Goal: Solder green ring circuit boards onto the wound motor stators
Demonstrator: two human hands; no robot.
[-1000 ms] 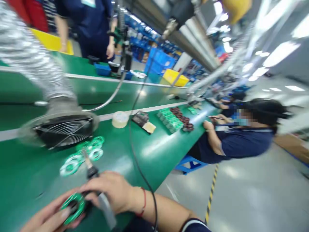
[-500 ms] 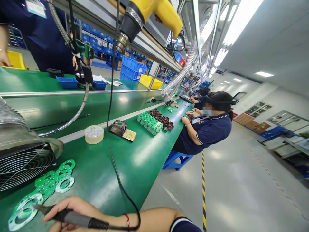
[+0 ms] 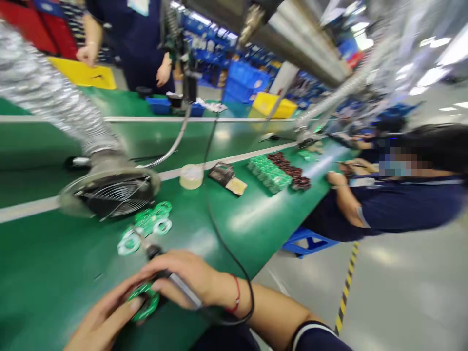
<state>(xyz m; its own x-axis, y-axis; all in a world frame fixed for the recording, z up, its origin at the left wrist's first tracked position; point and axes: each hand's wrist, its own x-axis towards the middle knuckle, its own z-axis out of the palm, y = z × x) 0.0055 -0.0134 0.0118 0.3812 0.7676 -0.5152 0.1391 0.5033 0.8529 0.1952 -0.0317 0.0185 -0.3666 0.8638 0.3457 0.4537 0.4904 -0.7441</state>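
One green ring-shaped circuit board (image 3: pixel 152 303) is pinched between thumb and fingers of the left hand (image 3: pixel 107 314), above the green bench (image 3: pixel 66 263). Taking that board as the dial's centre, one soldering iron (image 3: pixel 186 291) lies at two o'clock, gripped by the closed fingers of the right hand (image 3: pixel 192 273); blur hides whether those fingertips also touch the board. One red bracelet (image 3: pixel 237 292) circles the right wrist, and one black cord (image 3: pixel 229 252) loops past it.

At twelve o'clock, just beyond the iron's tip, lies one pile of ring boards (image 3: pixel 148 222), overlapping too much to count. One fume hood (image 3: pixel 115 197) on one silver duct (image 3: pixel 73 107) hangs toward eleven. One tape roll (image 3: pixel 192 176) stands at one o'clock; just beside it is one iron stand (image 3: pixel 221 174) with one yellow sponge (image 3: pixel 237 186). At two sit one block of stacked green boards (image 3: pixel 270 174) and, beside it, one group of dark brown parts (image 3: pixel 291 170), too blurred to count. Toward three, one co-worker (image 3: pixel 409 204) sits on one blue stool (image 3: pixel 310 243).
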